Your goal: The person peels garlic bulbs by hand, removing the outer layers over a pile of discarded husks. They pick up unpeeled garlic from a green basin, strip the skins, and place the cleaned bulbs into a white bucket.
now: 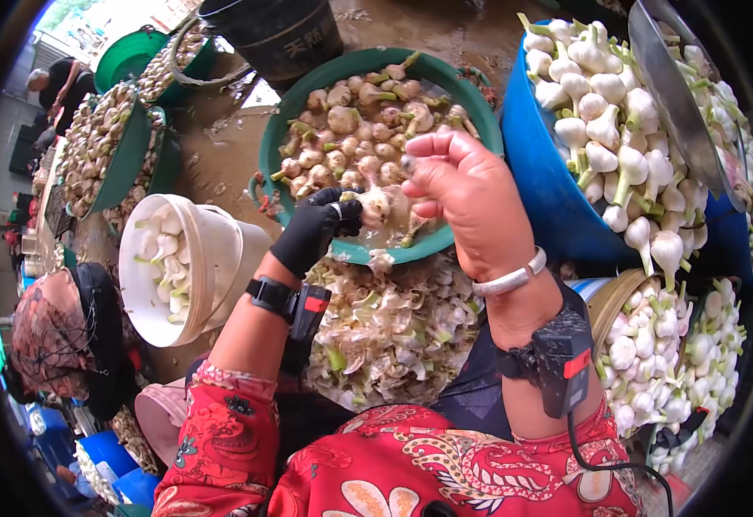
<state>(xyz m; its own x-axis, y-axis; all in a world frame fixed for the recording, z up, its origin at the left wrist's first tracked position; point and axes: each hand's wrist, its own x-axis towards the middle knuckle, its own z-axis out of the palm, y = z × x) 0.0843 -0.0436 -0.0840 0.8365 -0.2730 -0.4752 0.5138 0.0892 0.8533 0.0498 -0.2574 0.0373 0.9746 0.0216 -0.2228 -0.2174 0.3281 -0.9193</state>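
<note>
My left hand point(318, 228), in a black glove with bare fingertips, grips a garlic bulb point(375, 207) over the near side of a green basin point(270, 138). Muddy water and many unpeeled garlic bulbs point(342, 119) fill that basin. Up and to the right of the held bulb is my bare right hand point(471, 194), its thumb and index finger pinched together. A small grey thing point(407, 162) shows at those fingertips; I cannot make out what it is. The right hand looks apart from the bulb.
Loose garlic skins point(394, 332) pile up below the basin. A blue tub point(527, 185) of white garlic stands on the right, a metal pan point(678, 95) against it. At left are a white bucket point(221, 258) with peeled bulbs, a black bucket point(273, 39) and a distant person point(62, 90).
</note>
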